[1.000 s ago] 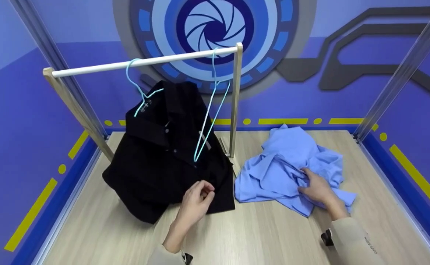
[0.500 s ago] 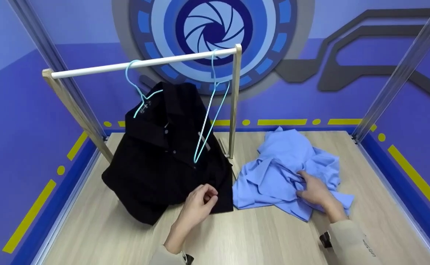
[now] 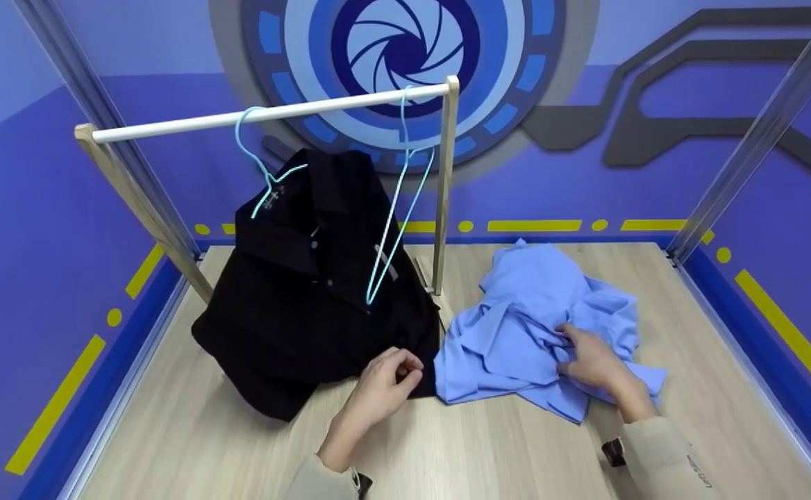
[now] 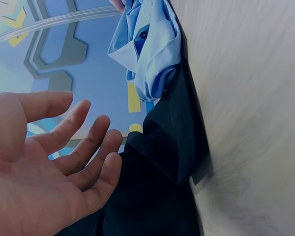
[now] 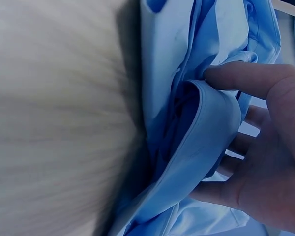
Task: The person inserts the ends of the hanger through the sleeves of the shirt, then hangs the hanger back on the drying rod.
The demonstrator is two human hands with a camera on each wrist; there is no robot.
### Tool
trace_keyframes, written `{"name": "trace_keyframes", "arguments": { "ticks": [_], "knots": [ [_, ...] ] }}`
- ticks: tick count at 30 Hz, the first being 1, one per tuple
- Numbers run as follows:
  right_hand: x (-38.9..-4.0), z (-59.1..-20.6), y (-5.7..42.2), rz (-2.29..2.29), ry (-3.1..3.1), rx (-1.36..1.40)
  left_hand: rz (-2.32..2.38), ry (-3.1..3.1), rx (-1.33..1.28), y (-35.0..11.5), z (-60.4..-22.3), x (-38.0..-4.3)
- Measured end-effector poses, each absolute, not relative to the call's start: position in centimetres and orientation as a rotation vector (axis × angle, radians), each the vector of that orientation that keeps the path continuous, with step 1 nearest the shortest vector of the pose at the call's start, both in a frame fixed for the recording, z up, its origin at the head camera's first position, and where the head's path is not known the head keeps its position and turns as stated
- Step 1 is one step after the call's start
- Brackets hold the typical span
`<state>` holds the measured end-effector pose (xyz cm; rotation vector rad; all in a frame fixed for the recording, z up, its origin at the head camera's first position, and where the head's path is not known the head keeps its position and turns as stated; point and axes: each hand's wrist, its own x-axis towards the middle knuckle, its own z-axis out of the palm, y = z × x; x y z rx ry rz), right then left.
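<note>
A crumpled light-blue shirt (image 3: 537, 285) lies on the table to the right of the rack. My right hand (image 3: 596, 361) holds a fold of it between thumb and fingers; in the right wrist view the thumb (image 5: 250, 78) lies on the near side and the other fingers pass behind the cloth. My left hand (image 3: 381, 389) hovers in front of the black shirt's hem, loosely curled around nothing. The black shirt (image 3: 294, 305) hangs on a light-blue hanger (image 3: 253, 149). A bare second hanger (image 3: 395, 222) dangles at the bar's right end, overlapping the black shirt.
A clothes rack with a white bar (image 3: 308, 109) and wooden posts (image 3: 445, 187) stands at the left and middle of the wood-grain table (image 3: 489, 451). Blue printed walls (image 3: 759, 208) enclose the back and sides, with metal frame posts at the corners.
The blue shirt has shifted slightly left and towards me, with my right hand on it. My left hand has drifted a little to the right. The rack and black shirt look unchanged.
</note>
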<state>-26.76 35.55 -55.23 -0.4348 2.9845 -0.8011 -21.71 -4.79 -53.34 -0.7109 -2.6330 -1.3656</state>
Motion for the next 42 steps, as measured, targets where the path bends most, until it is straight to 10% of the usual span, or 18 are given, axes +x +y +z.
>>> {"name": "trace_keyframes", "arguments": {
  "ticks": [42],
  "knots": [
    [-25.7,-54.3,32.8,-0.711,2.898,-0.516,-1.316,-2.735,-0.768,-2.1,-53.0,-22.2]
  ]
}}
